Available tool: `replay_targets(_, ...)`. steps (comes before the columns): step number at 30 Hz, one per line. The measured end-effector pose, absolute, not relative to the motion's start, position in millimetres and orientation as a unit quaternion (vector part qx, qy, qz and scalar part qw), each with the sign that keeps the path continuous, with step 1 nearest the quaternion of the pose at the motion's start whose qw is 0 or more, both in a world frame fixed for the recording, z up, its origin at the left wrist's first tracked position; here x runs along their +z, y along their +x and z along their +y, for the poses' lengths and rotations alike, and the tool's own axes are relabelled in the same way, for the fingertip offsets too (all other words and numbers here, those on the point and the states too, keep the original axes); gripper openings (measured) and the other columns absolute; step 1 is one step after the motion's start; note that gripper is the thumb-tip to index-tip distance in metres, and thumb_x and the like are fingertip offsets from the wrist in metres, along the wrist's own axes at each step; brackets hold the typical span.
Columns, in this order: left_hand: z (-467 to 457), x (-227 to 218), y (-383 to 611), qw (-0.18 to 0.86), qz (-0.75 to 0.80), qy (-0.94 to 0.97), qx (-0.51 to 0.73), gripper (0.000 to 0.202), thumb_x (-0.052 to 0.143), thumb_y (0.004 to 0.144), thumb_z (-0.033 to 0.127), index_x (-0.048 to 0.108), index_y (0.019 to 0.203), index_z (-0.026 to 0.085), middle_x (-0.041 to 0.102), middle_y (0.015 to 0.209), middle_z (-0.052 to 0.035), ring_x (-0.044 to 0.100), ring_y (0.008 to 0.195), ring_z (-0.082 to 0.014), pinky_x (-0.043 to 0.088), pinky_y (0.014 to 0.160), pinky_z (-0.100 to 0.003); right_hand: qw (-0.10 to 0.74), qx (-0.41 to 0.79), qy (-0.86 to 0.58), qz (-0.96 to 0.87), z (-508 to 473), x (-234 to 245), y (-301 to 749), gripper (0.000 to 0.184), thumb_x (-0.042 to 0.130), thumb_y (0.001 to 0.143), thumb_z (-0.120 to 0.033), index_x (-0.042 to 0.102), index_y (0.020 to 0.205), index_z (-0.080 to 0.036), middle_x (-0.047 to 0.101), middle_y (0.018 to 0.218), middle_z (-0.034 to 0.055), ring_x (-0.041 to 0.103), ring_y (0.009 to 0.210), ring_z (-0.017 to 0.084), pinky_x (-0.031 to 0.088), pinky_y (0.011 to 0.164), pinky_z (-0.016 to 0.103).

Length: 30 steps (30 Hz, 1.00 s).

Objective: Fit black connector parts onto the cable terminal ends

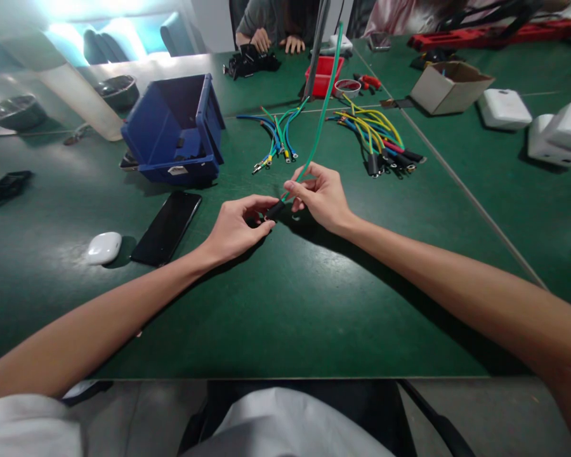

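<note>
My left hand pinches a short black sleeve between thumb and fingers, low over the green table. A green wire runs from the upper end of that sleeve and arcs up and away from me. Close to the sleeve, my right hand grips the wire between thumb and forefinger. Beyond my hands lies a loose bunch of blue and green wires with ring terminals. To its right is a bundle of yellow, blue and red wires, some with black sleeves at their ends.
At the left are a blue bin, a black phone and a white case. Farther back stand a red container and a cardboard box. White devices sit at right. Another person's hands rest across the table.
</note>
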<state>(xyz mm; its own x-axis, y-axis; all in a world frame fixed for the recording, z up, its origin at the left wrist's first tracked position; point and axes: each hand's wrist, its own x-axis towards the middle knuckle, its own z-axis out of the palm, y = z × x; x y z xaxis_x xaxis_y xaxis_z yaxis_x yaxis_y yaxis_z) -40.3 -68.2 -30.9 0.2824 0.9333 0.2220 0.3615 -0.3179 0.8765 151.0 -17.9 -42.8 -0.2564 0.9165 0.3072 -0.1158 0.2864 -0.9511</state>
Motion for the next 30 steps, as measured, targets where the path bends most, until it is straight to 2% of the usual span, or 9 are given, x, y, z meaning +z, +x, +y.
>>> replay_targets(16,-67.5,-33.6,-40.5,0.352,0.45,0.721,0.393,0.041,0.071,0.073,0.018,0.071,0.113,0.016,0.074,0.099,-0.0086,0.067,0.081,-0.0181,0.053,0.07,-0.029,0.518,0.501,-0.319,-0.616,-18.1,-40.8,150.9,0.048,0.075,0.071,-0.059,0.053,0.084,-0.02,0.057,0.056,-0.0061,0.057,0.044,0.009,0.044,0.042,0.019)
replay_targets(30,-67.7,-32.9,-40.3,0.354,0.451,0.722,0.388,0.041,0.07,0.074,0.018,0.071,0.115,0.015,0.075,0.098,-0.009,0.067,0.078,-0.017,0.053,0.069,-0.029,0.515,0.499,-0.322,-0.618,-17.9,-41.2,151.1,0.048,0.075,0.07,-0.061,0.053,0.084,-0.02,0.06,0.06,-0.0052,0.057,0.045,0.008,0.044,0.042,0.019)
